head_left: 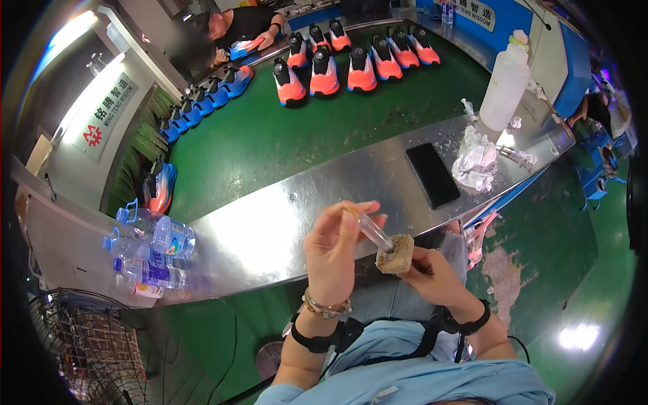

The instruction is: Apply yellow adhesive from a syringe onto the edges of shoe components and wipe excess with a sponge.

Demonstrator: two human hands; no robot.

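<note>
My left hand (329,251) is raised over the near edge of the metal bench and pinches a clear plastic tube (375,233), which looks like a syringe barrel. The tube slants down to the right, its lower end at the face of a small tan, rough-surfaced block (403,255). From the right, the fingers of my right hand (434,275) grip that block. Whether the tube's end touches the block or enters a hollow in it, I cannot tell. A black phone (432,175) lies on the bench just beyond my hands.
Crumpled white tissue (476,160), syringes (516,156) and a white squeeze bottle (505,88) stand at the right. Water bottles (152,253) are at the left. Beyond the metal strip, a green belt (283,142) carries several orange-white shoes (361,71). A co-worker (246,30) handles a shoe.
</note>
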